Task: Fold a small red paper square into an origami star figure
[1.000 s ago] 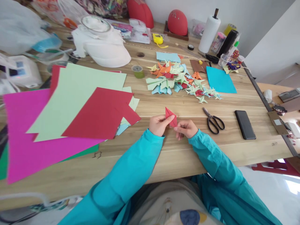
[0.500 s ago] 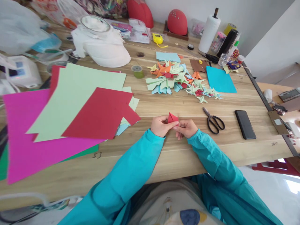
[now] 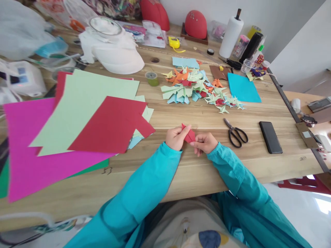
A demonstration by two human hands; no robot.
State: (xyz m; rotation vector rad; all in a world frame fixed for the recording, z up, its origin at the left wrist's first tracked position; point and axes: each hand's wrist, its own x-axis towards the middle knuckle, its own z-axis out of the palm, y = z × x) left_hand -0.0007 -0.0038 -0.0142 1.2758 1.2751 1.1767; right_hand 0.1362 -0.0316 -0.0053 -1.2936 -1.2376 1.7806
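Observation:
A small folded red paper piece (image 3: 189, 135) sits between my two hands just above the wooden table (image 3: 196, 172). My left hand (image 3: 176, 138) pinches its left side with thumb and fingers closed. My right hand (image 3: 206, 142) grips its right side, fingers curled. Both sleeves are teal. Beyond the hands lies a pile of folded paper shapes (image 3: 198, 89) in green, blue, orange and red.
Large sheets of red (image 3: 110, 125), pale green (image 3: 85, 100) and magenta paper (image 3: 28, 144) fan out to the left. Black scissors (image 3: 236, 133) and a phone (image 3: 270, 137) lie to the right. A blue sheet (image 3: 243, 88), a paper towel roll (image 3: 231, 34) and clutter fill the back.
The red piece has been turned and refolded between my fingers: its tall point a second ago is now lower and flatter. My hands stay in the same spot.

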